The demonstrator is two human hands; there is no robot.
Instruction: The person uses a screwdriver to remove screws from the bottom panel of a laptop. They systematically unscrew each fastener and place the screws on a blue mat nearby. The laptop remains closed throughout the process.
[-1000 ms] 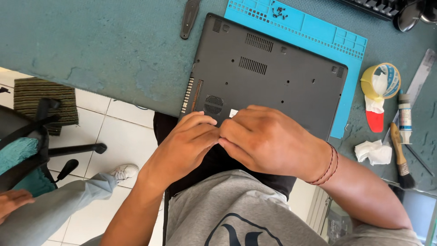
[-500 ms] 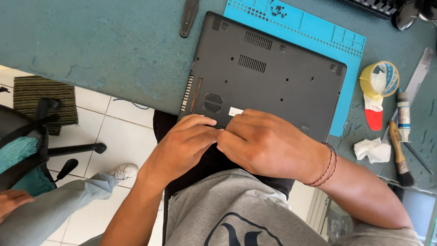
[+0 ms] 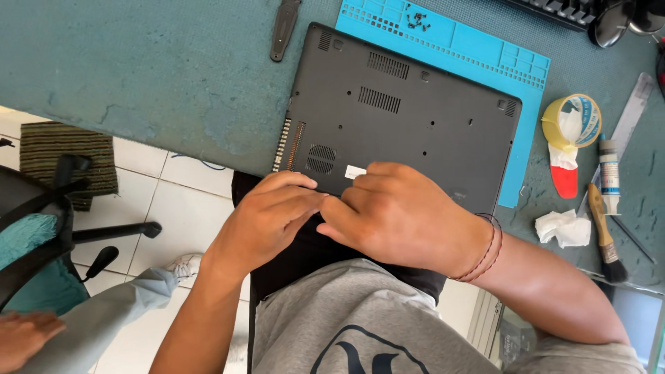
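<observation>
Dark grey laptop base, underside up at the surface's near edge, half on a blue mat; left hand and right hand pressed fingertip to fingertip on its near rim, barely shifted since a second ago, grip contents hidden, cannot tell.

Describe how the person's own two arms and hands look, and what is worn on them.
Both forearms are bare, with no sleeves in view and no gloves. The right hand has a thin dark red cord bracelet around its wrist. The left hand shows no ring, watch or band.
</observation>
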